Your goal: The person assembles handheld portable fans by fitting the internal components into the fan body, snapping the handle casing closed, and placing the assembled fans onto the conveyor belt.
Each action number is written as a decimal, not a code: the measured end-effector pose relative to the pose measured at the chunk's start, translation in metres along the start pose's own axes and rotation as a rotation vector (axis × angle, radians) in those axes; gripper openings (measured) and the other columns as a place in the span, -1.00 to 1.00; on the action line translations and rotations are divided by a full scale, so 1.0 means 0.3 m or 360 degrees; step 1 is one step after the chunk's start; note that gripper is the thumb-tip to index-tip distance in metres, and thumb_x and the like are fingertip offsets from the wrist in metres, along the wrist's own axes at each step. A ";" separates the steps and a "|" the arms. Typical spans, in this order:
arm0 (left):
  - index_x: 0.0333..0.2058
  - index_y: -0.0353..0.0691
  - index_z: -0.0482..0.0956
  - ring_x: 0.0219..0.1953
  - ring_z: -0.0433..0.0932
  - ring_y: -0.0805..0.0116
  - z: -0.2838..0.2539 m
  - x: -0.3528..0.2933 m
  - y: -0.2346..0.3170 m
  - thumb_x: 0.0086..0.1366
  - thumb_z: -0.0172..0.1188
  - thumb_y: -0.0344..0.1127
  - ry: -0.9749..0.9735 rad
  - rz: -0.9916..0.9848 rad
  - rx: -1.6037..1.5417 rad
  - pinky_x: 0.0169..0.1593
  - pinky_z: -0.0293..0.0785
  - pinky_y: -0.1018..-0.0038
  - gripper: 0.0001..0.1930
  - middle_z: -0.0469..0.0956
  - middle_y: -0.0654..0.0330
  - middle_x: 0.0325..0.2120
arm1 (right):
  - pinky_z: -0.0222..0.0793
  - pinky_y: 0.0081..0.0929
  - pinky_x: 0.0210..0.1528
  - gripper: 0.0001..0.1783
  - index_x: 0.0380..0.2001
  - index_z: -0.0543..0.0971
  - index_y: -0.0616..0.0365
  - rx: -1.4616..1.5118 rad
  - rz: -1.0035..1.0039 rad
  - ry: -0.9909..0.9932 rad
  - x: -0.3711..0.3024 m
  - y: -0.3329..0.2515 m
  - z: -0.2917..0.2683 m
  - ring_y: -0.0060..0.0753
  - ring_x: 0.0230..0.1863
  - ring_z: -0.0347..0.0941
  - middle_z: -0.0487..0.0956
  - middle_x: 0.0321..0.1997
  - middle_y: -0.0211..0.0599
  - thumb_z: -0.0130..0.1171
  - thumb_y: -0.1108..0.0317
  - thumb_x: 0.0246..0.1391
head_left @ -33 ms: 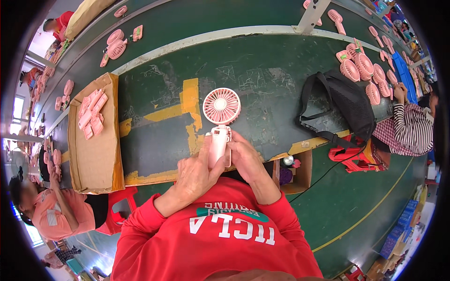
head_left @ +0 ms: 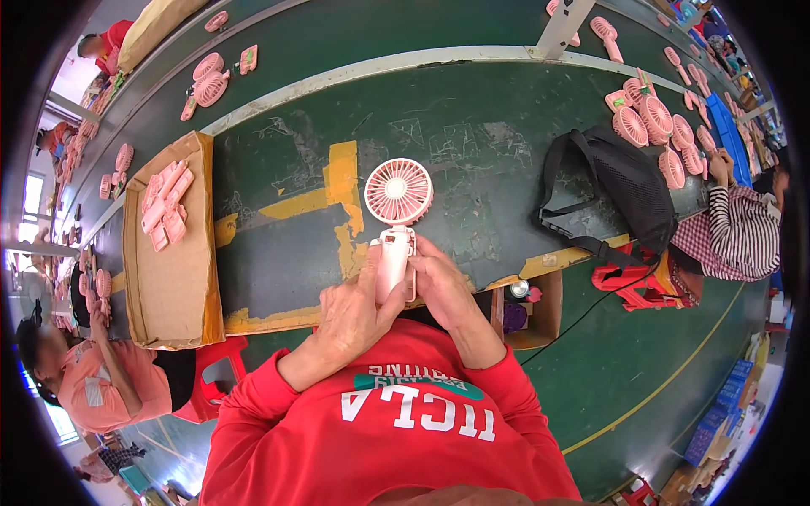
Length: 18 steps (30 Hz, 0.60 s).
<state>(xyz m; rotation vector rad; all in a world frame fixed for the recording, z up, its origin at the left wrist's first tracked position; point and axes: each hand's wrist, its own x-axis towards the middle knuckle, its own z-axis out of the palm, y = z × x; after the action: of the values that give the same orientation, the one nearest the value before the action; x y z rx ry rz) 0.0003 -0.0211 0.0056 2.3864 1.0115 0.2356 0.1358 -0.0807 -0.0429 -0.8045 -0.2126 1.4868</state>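
A pale pink handheld fan (head_left: 398, 192) is in front of me at the bench's near edge, its round grille pointing away and its handle toward me. My left hand (head_left: 348, 314) is closed on the left side and lower end of the handle. From the right, my right hand (head_left: 445, 285) grips the handle with its thumb and fingers. A second pale pink strip shows along the handle's right side, partly covered by my fingers; I cannot tell whether it is joined on.
A cardboard tray (head_left: 169, 291) holding several pink handle parts (head_left: 166, 202) stands to the left. On the right lie a black bag (head_left: 612, 190) and a pile of pink fans (head_left: 654, 118). Co-workers sit on both sides. Below the bench is an open cardboard box (head_left: 544, 312).
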 end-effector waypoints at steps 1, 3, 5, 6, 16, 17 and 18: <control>0.06 -0.53 0.26 -0.64 0.55 -0.01 -0.001 0.001 0.006 0.14 0.19 -0.15 -0.0025 -0.0022 0.0030 -0.56 0.44 0.21 -0.36 0.55 -0.11 -0.61 | 0.32 -0.54 -0.01 -0.47 0.20 0.20 0.24 -0.0032 -0.0029 0.0023 0.001 0.001 0.009 -0.50 0.01 0.38 0.41 0.05 -0.27 -0.20 0.42 0.13; 0.05 -0.56 0.28 -0.65 0.55 0.00 0.000 0.008 0.009 0.14 0.19 -0.14 -0.0008 -0.0010 0.0040 -0.57 0.44 0.22 -0.36 0.55 -0.11 -0.61 | 0.33 -0.62 -0.10 -0.44 0.21 0.18 0.24 -0.0062 -0.0056 0.0050 0.002 0.006 0.011 -0.57 -0.05 0.38 0.41 0.03 -0.31 -0.20 0.43 0.09; 0.03 -0.58 0.30 -0.65 0.55 0.01 0.002 0.011 0.010 0.14 0.19 -0.13 0.0012 0.0004 0.0047 -0.58 0.43 0.23 -0.35 0.55 -0.11 -0.61 | 0.30 -0.69 -0.20 -0.44 0.21 0.18 0.24 -0.0131 -0.0065 0.0056 0.002 0.015 0.006 -0.66 -0.17 0.35 0.42 -0.03 -0.37 -0.18 0.40 0.10; 0.02 -0.59 0.32 -0.66 0.55 0.02 0.003 0.010 0.010 0.13 0.20 -0.12 0.0030 0.0022 0.0042 -0.58 0.43 0.24 -0.36 0.55 -0.12 -0.62 | 0.30 -0.69 -0.20 -0.44 0.21 0.18 0.24 -0.0132 -0.0066 0.0056 0.000 0.016 0.006 -0.66 -0.17 0.35 0.42 -0.03 -0.37 -0.18 0.40 0.10; 0.00 -0.61 0.33 -0.71 0.53 0.04 0.014 0.022 -0.016 0.07 0.24 -0.17 0.0028 0.0116 0.0009 -0.58 0.46 0.29 -0.35 0.47 -0.07 -0.76 | 0.29 -0.67 -0.22 -0.44 0.23 0.14 0.19 -0.0515 -0.0103 0.0005 -0.011 0.004 0.015 -0.65 -0.24 0.30 0.38 -0.07 -0.36 -0.20 0.33 0.14; 0.00 -0.61 0.33 -0.71 0.53 0.04 0.016 0.021 -0.021 0.07 0.24 -0.17 0.0027 0.0114 0.0008 -0.58 0.46 0.29 -0.35 0.47 -0.07 -0.76 | 0.31 -0.63 -0.17 -0.44 0.23 0.13 0.19 -0.0581 -0.0128 0.0017 -0.012 0.006 0.014 -0.61 -0.19 0.32 0.38 -0.05 -0.33 -0.20 0.32 0.15; 0.00 -0.61 0.33 -0.71 0.53 0.04 0.019 0.021 -0.028 0.06 0.25 -0.19 0.0036 0.0161 0.0012 -0.58 0.45 0.28 -0.36 0.48 -0.06 -0.76 | 0.31 -0.63 -0.17 -0.44 0.23 0.13 0.19 -0.0582 -0.0126 0.0017 -0.012 0.011 0.012 -0.61 -0.19 0.32 0.38 -0.05 -0.33 -0.20 0.32 0.15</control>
<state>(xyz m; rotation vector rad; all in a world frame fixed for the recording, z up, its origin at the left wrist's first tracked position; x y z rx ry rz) 0.0016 -0.0141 -0.0039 2.4499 0.9041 0.2967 0.1306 -0.0832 -0.0410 -1.0823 -0.5128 1.3867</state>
